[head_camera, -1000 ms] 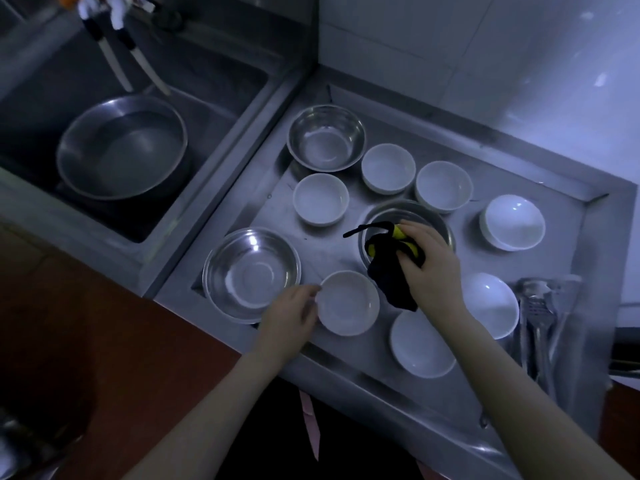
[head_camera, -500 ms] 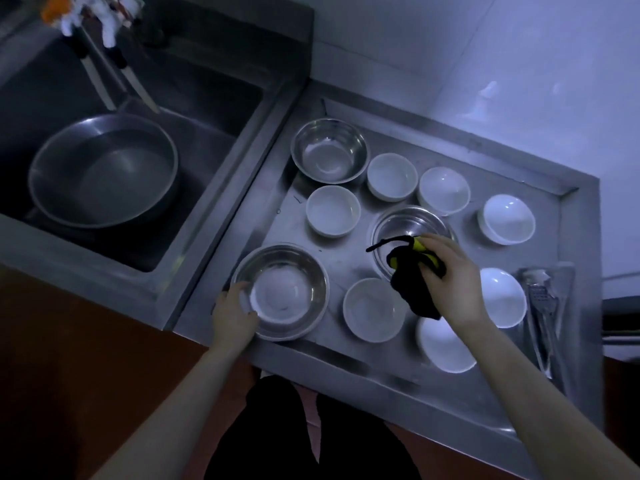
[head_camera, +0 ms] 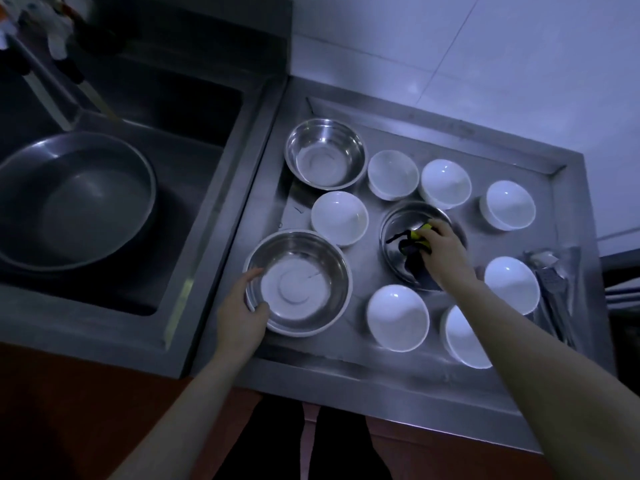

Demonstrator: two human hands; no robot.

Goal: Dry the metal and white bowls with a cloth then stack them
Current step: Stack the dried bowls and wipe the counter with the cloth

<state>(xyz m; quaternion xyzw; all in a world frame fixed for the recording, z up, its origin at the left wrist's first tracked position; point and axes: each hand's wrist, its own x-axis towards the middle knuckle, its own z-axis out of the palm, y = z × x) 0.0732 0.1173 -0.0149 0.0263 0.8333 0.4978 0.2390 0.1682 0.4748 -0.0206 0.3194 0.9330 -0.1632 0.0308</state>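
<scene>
On the steel draining board [head_camera: 374,355] stand three metal bowls and several white bowls. My left hand [head_camera: 242,313] grips the near-left rim of the front metal bowl [head_camera: 301,282], thumb inside. My right hand [head_camera: 443,251] holds a dark cloth with a yellow patch [head_camera: 414,245] down inside the middle metal bowl [head_camera: 398,226]. A third metal bowl [head_camera: 325,154] sits at the back left. White bowls lie around them, one [head_camera: 339,218] between the metal bowls, another [head_camera: 398,318] near the front edge.
A deep sink [head_camera: 180,109] on the left holds a large metal basin [head_camera: 72,199]. Metal utensils [head_camera: 554,289] lie on the board's right edge. A tiled wall [head_camera: 485,64] rises behind. The counter's front edge runs just below the board.
My left hand went from the front white bowl to the front metal bowl and took hold of its rim. My right hand pushed the cloth down into the middle metal bowl.
</scene>
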